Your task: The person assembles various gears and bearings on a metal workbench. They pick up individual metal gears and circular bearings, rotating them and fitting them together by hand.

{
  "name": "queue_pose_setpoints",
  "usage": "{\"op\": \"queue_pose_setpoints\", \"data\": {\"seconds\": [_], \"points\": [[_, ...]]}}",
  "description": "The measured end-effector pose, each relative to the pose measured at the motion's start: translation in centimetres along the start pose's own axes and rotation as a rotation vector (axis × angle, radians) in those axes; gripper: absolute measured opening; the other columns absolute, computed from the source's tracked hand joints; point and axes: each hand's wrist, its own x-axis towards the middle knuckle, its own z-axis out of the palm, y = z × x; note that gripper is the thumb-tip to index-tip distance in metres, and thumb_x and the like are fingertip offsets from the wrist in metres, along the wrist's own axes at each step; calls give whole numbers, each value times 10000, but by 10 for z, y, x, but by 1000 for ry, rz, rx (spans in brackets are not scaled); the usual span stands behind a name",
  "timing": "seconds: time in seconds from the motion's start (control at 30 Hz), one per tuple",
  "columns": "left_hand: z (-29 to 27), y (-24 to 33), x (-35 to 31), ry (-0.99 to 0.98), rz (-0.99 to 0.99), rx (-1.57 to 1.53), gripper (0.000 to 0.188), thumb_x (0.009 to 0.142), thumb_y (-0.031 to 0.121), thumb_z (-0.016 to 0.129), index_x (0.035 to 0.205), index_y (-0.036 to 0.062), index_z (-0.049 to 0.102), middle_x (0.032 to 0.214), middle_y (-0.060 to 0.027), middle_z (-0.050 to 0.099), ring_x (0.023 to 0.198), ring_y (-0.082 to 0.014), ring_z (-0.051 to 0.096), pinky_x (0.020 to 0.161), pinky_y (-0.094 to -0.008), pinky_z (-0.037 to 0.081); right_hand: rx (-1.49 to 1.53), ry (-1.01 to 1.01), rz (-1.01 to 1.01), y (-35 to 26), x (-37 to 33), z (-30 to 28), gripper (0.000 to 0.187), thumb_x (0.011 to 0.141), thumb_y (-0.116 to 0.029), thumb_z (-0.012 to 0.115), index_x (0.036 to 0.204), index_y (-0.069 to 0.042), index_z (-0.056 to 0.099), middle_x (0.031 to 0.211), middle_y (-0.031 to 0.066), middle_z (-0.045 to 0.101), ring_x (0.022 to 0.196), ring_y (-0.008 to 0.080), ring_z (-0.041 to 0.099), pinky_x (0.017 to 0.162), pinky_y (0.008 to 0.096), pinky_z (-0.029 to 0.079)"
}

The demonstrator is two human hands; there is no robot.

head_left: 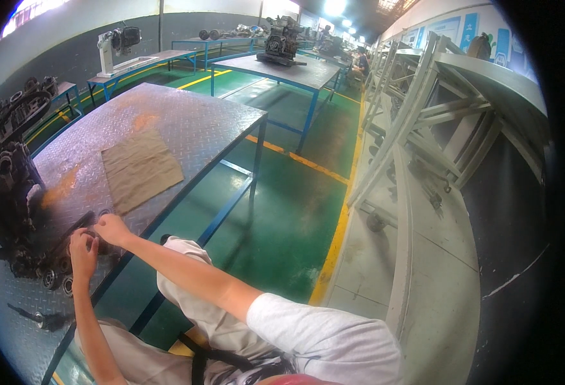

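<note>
My left hand [83, 255] is curled above the near edge of a metal tread-plate table [192, 115], its thumb and fingers bent around a small dark part too hidden to name. Close beside it, my right hand [112, 230] has its fingers pinched together, and what they hold is hidden. A dark bar-like part [79, 223] lies just beyond both hands. Several round, bearing-like metal parts [50, 278] sit left of my left hand. Further left stands a dark engine assembly [13, 186]. A brown cloth [142, 169] lies flat beyond my right hand.
A dark part with a stem [38, 317] lies near the table's lower left. Another table [289, 70] bears an engine [281, 40]. Grey metal frames [417, 122] line the right side. A yellow line [334, 256] runs along the green floor [276, 231].
</note>
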Motion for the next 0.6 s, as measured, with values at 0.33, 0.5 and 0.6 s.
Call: {"op": "queue_pose_setpoints", "data": {"seconds": [0.33,0.5,0.6], "points": [[0,-3,-1,33,7,-2,205,820,224,586,805,27,532,1144,-175,519,1070,-362,455,919,-424,346,13,-29,34,-8,-3,-2,264,769,-231,598,793,30,628,855,215,623,822,346,599,721,382,466],[0,1,-1,86,63,22,204,800,175,609,791,-4,512,1086,-187,525,1017,-354,482,886,-400,380,1,-11,15,-8,-3,-3,274,766,-241,595,789,30,627,841,215,623,811,345,603,714,383,468],[2,-7,-2,84,71,5,210,804,180,607,799,-5,510,1090,-186,520,1013,-353,482,880,-401,381,5,-5,2,-8,-3,-1,271,765,-241,596,787,28,626,829,211,623,799,343,603,707,384,468]]}}
